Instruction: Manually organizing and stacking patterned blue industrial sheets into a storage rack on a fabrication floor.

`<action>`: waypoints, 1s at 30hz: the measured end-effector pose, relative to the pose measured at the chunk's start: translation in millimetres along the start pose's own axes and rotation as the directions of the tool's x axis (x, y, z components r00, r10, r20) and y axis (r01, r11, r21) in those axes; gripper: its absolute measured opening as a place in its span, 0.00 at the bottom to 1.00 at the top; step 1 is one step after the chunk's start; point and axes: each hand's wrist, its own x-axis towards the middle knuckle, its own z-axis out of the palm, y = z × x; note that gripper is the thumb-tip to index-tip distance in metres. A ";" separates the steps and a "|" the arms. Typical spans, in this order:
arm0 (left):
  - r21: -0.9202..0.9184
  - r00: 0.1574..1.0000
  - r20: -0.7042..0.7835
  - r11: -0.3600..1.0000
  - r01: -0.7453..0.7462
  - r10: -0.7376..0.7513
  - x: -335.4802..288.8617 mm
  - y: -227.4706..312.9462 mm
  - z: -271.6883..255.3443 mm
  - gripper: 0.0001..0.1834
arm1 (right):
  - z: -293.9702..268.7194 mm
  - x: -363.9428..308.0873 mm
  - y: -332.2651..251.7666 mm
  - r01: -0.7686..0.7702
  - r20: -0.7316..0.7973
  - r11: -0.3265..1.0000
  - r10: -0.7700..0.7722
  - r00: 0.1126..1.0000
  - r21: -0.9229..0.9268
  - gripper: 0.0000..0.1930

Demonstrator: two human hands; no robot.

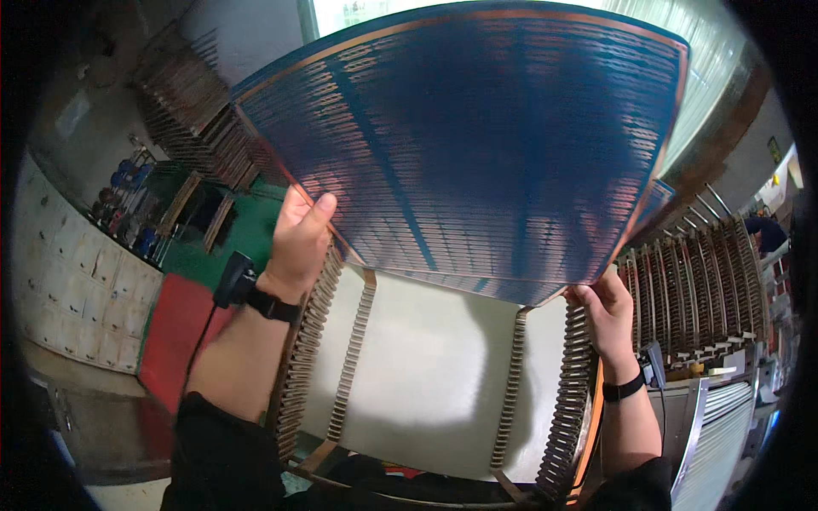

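A large dark blue panel with copper-coloured edges and rows of fine copper marks, like a circuit board panel (477, 153), is held up tilted before me. My left hand (302, 234) grips its left edge, thumb on the face turned to me. At the lower right corner, my right hand (607, 311) pinches the panel's edge. Just below stands a slotted rack (311, 358) with toothed bars on both sides and a pale board surface between them. Part of another blue panel (656, 204) shows behind the right edge. Both wrists wear black bands with small devices.
More slotted racks (694, 289) stand to the right, with a stack of white slats (716, 451) below them. White lockers (77, 272) line the left side, beside a red floor patch (179, 332) and green floor. Stacked brown racks (200, 111) are far left. Another person (767, 234) is at the far right.
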 end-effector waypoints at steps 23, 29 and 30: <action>0.092 0.996 0.013 0.992 0.089 -0.090 -5.0 0.1 -10.2 0.25 | 1.1 11.5 -3.9 -0.057 0.013 0.986 0.060 0.998 -0.154 0.03; 0.040 0.995 0.011 0.995 0.096 -0.097 -7.6 0.9 -13.0 0.25 | 21.2 13.3 0.0 0.012 -0.051 0.998 -0.009 0.999 0.062 0.07; 0.033 0.996 -0.007 0.996 0.087 -0.086 -7.3 0.4 -8.6 0.23 | 22.7 13.2 0.4 0.031 -0.072 0.997 -0.027 0.997 0.066 0.08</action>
